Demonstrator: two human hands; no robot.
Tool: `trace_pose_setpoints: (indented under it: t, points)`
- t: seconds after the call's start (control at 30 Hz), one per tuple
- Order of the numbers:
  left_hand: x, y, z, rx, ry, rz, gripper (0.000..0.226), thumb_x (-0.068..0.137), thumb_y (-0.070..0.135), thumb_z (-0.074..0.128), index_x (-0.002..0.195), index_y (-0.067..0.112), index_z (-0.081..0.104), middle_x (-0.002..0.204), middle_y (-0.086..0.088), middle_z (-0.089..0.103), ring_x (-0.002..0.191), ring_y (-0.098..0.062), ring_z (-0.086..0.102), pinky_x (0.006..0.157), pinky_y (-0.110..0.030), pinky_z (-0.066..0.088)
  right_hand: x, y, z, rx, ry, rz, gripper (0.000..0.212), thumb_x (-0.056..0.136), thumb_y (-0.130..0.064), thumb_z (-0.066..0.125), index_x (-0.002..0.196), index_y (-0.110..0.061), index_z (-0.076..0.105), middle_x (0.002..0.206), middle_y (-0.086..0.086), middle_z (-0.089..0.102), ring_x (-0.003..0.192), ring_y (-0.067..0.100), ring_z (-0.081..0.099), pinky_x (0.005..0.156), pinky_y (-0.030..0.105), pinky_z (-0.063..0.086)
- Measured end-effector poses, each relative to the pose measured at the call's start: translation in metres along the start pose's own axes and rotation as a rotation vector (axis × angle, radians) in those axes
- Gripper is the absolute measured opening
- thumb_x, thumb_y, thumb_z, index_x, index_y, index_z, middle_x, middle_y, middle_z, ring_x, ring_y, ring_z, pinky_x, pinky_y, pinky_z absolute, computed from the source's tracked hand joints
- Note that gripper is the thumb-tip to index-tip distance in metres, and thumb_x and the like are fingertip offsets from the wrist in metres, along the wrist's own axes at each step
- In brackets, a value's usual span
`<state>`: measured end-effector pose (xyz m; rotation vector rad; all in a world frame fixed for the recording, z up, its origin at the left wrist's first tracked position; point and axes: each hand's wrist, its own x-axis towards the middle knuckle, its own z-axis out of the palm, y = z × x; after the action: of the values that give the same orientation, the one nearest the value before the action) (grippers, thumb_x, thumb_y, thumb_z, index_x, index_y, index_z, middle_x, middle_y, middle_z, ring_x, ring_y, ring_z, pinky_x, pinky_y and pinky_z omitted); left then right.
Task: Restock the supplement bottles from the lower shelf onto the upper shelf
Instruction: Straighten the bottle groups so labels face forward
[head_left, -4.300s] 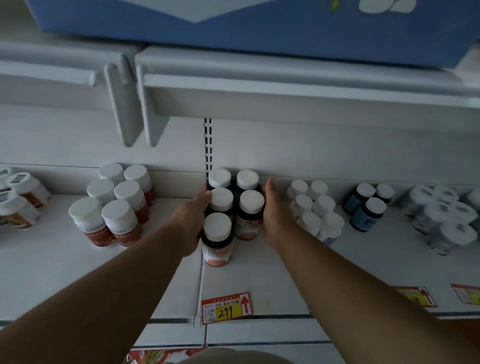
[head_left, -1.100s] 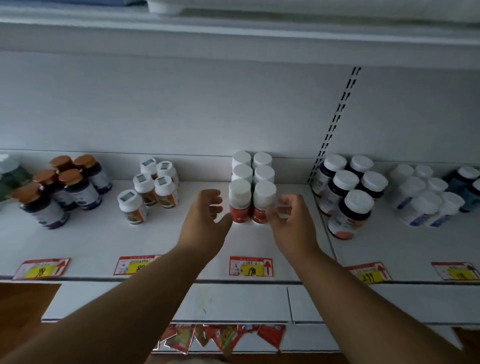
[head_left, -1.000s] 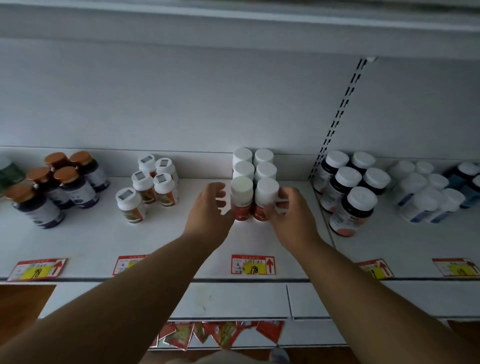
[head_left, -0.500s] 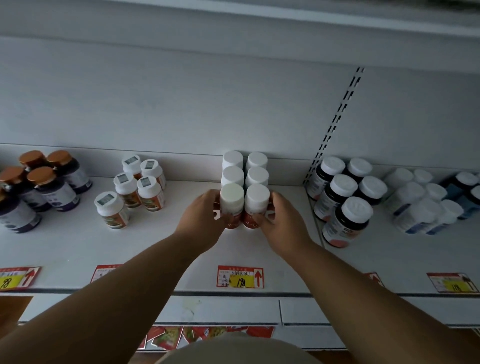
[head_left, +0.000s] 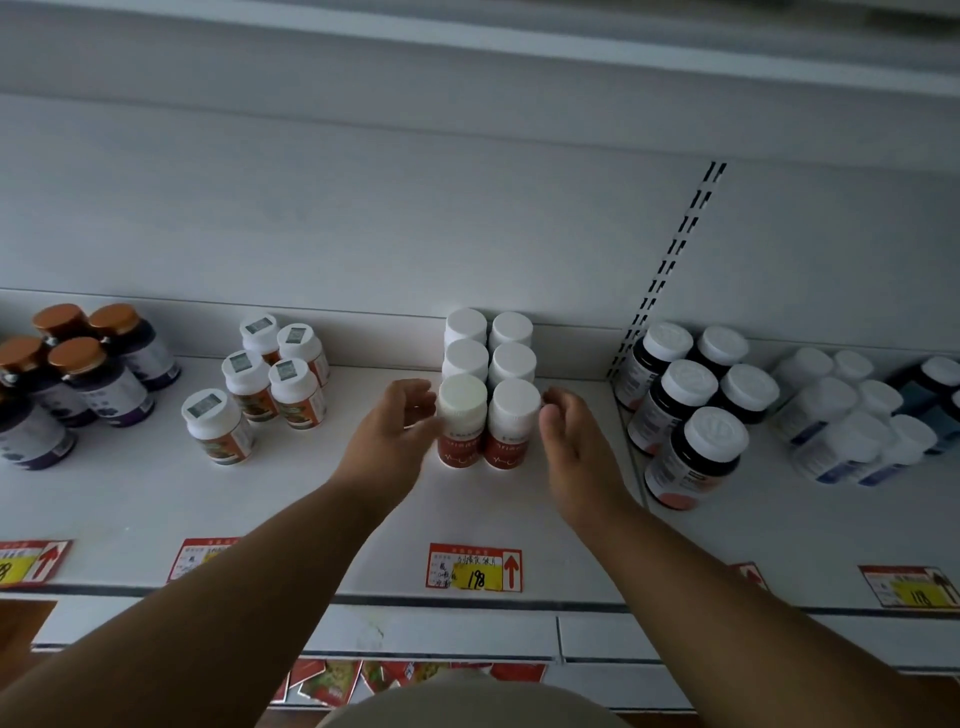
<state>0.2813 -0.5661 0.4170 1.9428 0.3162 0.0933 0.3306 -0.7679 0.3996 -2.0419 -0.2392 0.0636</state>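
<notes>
The red-labelled supplement bottles stand on the shelf in two tight files of three against the back wall, probably squared up so the labels face out; the left hand flanks the front pair at nine o'clock, fingers loosely curled and holding nothing, whether touching I cannot tell; the right hand at three o'clock, relaxed, holds nothing; dark white-capped bottles crowd close at three o'clock; small sticker-capped bottles lie at nine; a price tag sits at six.
</notes>
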Motion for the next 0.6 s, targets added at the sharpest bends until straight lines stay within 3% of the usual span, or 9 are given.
trace_pose_setpoints:
  t: [0.03, 0.1, 0.13, 0.23, 0.37, 0.6]
  points:
    - [0.004, 0.000, 0.000, -0.124, 0.012, -0.040, 0.034, 0.101, 0.027, 0.052, 0.134, 0.023, 0.050, 0.131, 0.004, 0.059, 0.121, -0.018, 0.056, 0.106, -0.040, 0.045, 0.005, -0.001, 0.002, 0.075, 0.016, 0.059, 0.069, 0.094, -0.064, 0.031, 0.146, -0.020, 0.039, 0.143, -0.003, 0.048, 0.124, 0.007, 0.047, 0.097, 0.014, 0.038]
    - [0.017, 0.004, 0.003, -0.343, 0.031, -0.140, 0.038, 0.104, 0.036, 0.043, 0.141, 0.028, 0.047, 0.140, 0.005, 0.052, 0.129, -0.020, 0.049, 0.112, -0.043, 0.036, 0.020, -0.006, 0.009, 0.311, 0.008, 0.222, 0.082, 0.087, -0.074, 0.027, 0.151, -0.024, 0.034, 0.153, -0.005, 0.040, 0.137, 0.011, 0.040, 0.115, 0.033, 0.031]
    - [0.027, 0.005, 0.007, -0.435, 0.031, -0.216, 0.044, 0.102, 0.045, 0.043, 0.144, 0.031, 0.045, 0.144, 0.008, 0.048, 0.131, -0.018, 0.046, 0.113, -0.043, 0.032, 0.030, -0.009, 0.013, 0.434, -0.004, 0.303, 0.080, 0.088, -0.077, 0.026, 0.149, -0.026, 0.038, 0.152, -0.007, 0.043, 0.137, 0.012, 0.041, 0.118, 0.038, 0.029]
    - [0.055, 0.000, 0.019, -0.639, 0.006, -0.412, 0.071, 0.083, 0.074, 0.053, 0.140, 0.032, 0.052, 0.140, 0.009, 0.056, 0.124, -0.017, 0.056, 0.112, -0.044, 0.035, 0.053, -0.014, 0.025, 0.677, -0.041, 0.468, 0.061, 0.093, -0.073, 0.026, 0.120, -0.031, 0.061, 0.121, -0.009, 0.067, 0.116, 0.014, 0.059, 0.110, 0.040, 0.039]
    - [0.053, 0.008, 0.031, -0.679, -0.029, -0.376, 0.050, 0.096, 0.062, 0.046, 0.119, 0.023, 0.068, 0.110, 0.000, 0.075, 0.107, -0.021, 0.070, 0.102, -0.043, 0.048, 0.065, -0.008, 0.036, 0.800, -0.091, 0.504, 0.076, 0.087, -0.079, 0.029, 0.125, -0.024, 0.065, 0.120, 0.003, 0.071, 0.114, 0.023, 0.066, 0.109, 0.047, 0.043]
    - [0.054, 0.012, 0.039, -0.703, -0.034, -0.357, 0.049, 0.094, 0.061, 0.050, 0.118, 0.023, 0.070, 0.109, 0.000, 0.076, 0.105, -0.021, 0.071, 0.104, -0.046, 0.048, 0.069, 0.002, 0.033, 0.897, -0.171, 0.501, 0.074, 0.091, -0.076, 0.027, 0.131, -0.023, 0.061, 0.123, 0.006, 0.069, 0.115, 0.025, 0.065, 0.108, 0.047, 0.043]
